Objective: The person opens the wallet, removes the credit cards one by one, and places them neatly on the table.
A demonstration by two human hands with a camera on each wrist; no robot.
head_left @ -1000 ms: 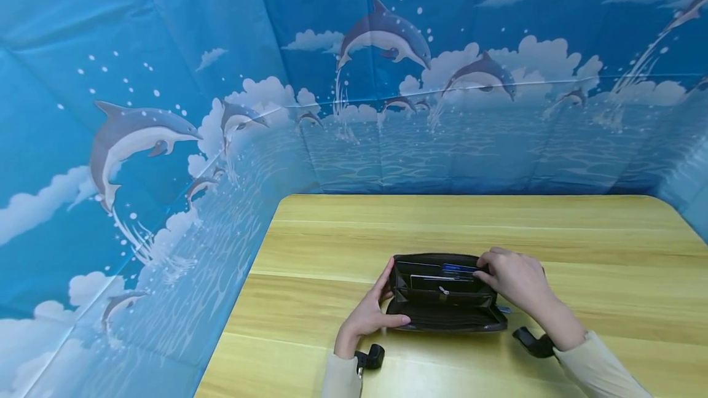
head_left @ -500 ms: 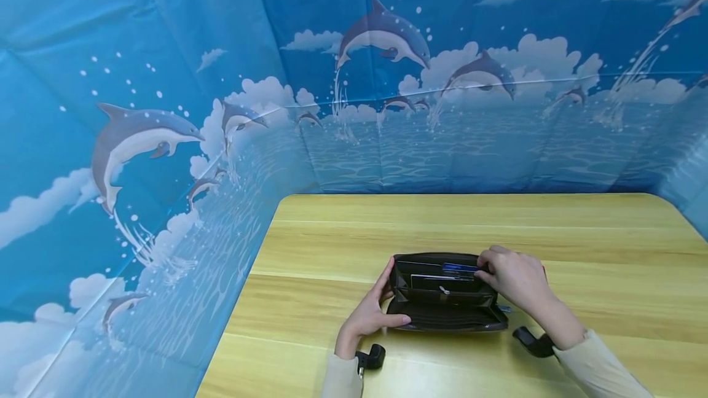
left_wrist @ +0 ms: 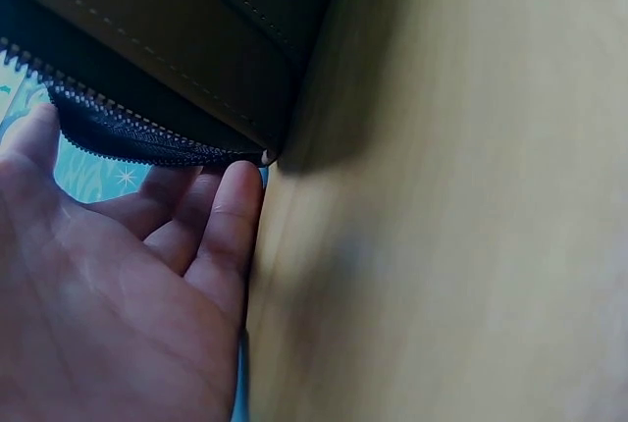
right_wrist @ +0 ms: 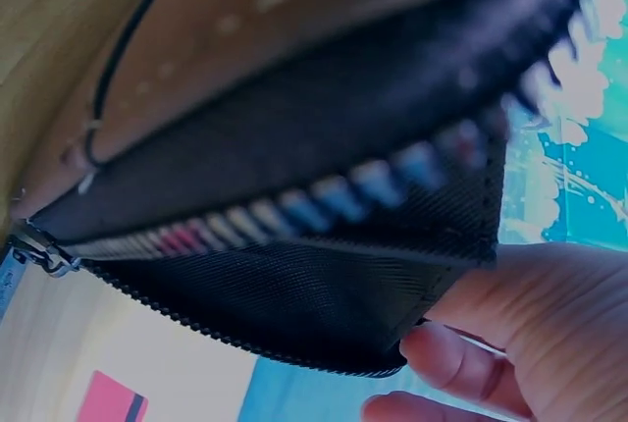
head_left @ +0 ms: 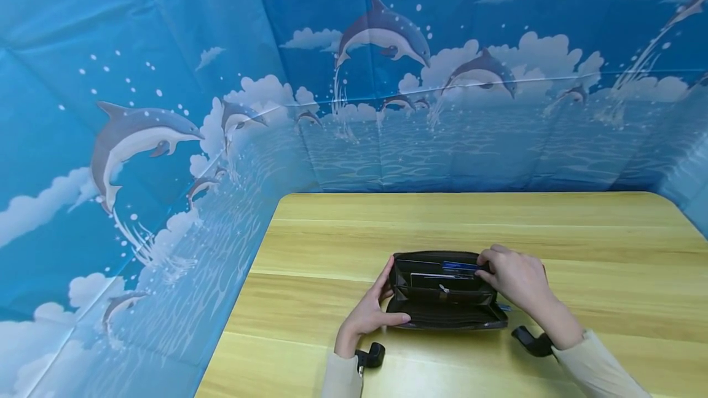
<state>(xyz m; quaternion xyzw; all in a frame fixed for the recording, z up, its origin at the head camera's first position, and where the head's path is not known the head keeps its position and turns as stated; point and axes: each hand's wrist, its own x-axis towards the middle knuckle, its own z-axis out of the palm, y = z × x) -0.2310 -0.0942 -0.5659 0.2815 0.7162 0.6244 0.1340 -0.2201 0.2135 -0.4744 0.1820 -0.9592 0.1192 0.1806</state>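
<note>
A dark brown zip-around wallet [head_left: 448, 318] lies unzipped and spread on the table, its inner pockets facing the head camera. A blue card [head_left: 460, 266] and other thin cards stick up from the slots. A small zip pull [head_left: 444, 289] hangs on the middle pocket. My left hand [head_left: 367, 312] holds the wallet's left end, thumb on the front edge and fingers at the side. In the left wrist view its fingertips touch the zip edge. My right hand [head_left: 517, 278] pinches the upper right edge beside the blue card; in the right wrist view the thumb is partly hidden by the wallet.
A wood-grain table [head_left: 321, 232] carries the wallet. A red card [right_wrist: 113, 399] with a dark stripe lies on it in the right wrist view, mostly hidden by my right hand in the head view. Blue dolphin-print sheets [head_left: 387, 140] surround the table's back and left.
</note>
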